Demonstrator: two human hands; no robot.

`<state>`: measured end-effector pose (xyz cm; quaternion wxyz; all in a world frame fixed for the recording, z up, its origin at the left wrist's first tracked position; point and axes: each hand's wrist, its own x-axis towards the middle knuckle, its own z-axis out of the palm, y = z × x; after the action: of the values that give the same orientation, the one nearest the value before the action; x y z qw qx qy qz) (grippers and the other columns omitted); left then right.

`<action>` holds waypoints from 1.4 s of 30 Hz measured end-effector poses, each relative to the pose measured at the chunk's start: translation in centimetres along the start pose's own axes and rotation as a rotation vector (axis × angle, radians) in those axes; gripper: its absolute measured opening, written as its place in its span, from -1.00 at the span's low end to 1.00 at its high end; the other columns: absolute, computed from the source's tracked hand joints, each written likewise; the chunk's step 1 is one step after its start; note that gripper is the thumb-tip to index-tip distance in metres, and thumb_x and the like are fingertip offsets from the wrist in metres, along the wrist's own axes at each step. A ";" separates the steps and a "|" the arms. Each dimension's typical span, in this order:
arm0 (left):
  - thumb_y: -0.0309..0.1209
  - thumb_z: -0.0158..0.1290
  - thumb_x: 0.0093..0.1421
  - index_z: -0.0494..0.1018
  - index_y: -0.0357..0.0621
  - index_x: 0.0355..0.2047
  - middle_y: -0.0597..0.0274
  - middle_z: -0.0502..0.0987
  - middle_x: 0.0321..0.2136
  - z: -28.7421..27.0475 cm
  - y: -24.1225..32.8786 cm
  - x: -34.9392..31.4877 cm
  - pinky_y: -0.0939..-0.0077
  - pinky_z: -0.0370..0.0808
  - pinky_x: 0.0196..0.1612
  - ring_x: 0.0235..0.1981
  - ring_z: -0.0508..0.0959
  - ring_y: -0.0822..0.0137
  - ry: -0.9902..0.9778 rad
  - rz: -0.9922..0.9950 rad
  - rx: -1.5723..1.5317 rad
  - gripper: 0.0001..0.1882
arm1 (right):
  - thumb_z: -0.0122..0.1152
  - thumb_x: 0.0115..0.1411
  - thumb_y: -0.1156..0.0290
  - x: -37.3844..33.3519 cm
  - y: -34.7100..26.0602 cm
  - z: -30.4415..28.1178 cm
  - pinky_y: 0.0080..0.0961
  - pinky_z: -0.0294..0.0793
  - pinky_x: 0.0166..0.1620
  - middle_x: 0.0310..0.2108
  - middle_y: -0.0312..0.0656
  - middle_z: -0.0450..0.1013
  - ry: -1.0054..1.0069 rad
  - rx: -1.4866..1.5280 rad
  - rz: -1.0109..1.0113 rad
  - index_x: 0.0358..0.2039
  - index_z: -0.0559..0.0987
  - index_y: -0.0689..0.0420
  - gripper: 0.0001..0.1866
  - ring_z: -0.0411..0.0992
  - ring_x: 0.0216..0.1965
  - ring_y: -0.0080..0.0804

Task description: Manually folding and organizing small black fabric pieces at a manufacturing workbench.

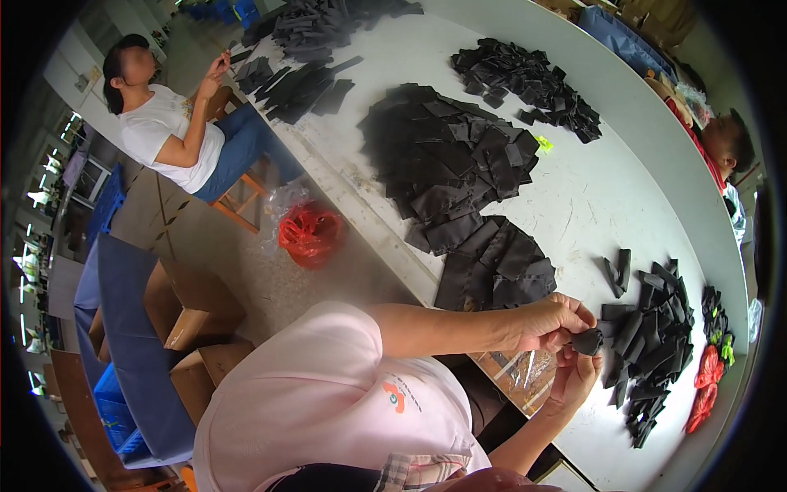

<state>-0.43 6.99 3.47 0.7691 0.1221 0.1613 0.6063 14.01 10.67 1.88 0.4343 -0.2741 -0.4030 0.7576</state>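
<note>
A small piece of black fabric (586,341) is pinched between the fingers of both my hands, just over the table's near edge. My left hand (554,322) grips it from above in the picture, thumb and fingertips pressed together. On its lower edge are the closed fingers of my right hand (575,377). Right beside the hands lies a loose heap of narrow folded black strips (652,336). A stack of wider black fabric pieces (500,271) sits near my left forearm, joining a large spread pile of black pieces (443,152).
More black pieces (529,86) lie along the white table's (574,197) raised wall (656,123). Red plastic bags (705,381) rest at the right. A seated co-worker (176,131) handles something small at the left. A red bag (311,234) and cardboard boxes (193,307) stand on the floor.
</note>
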 end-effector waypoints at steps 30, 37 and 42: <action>-0.49 0.05 0.01 0.38 -0.26 -0.39 0.35 0.39 -0.64 -3.4 -2.0 -0.8 0.80 0.05 -0.82 -0.81 0.19 0.68 0.087 -0.063 0.067 -0.85 | 0.08 0.08 0.45 -0.8 3.3 -2.0 -0.67 0.31 -0.44 -0.49 -0.27 0.40 -0.056 0.036 0.036 -0.34 0.47 0.20 -0.87 0.31 -0.50 -0.57; -0.50 0.00 0.00 0.35 -0.28 -0.39 0.24 0.39 -0.68 -2.7 -1.7 -0.7 0.77 0.09 -0.85 -0.86 0.25 0.58 0.093 -0.034 0.042 -0.85 | 0.06 0.09 0.46 -1.0 2.7 -0.9 -0.67 0.30 -0.44 -0.50 -0.30 0.40 0.013 0.045 0.081 -0.38 0.47 0.18 -0.90 0.31 -0.51 -0.59; -0.46 -0.01 0.04 0.37 -0.23 -0.34 0.32 0.39 -0.61 -2.4 -1.1 -1.0 0.77 0.08 -0.74 -0.82 0.15 0.63 -0.063 -0.078 -0.276 -0.84 | 0.10 0.06 0.45 -0.5 0.8 0.4 -0.74 0.26 -0.49 -0.56 -0.30 0.39 -0.010 -0.031 0.053 -0.40 0.48 0.20 -0.89 0.29 -0.58 -0.63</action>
<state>-0.63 5.75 1.00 0.8063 0.0280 0.0568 0.5881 13.56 9.85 1.48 0.4078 -0.2877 -0.4094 0.7637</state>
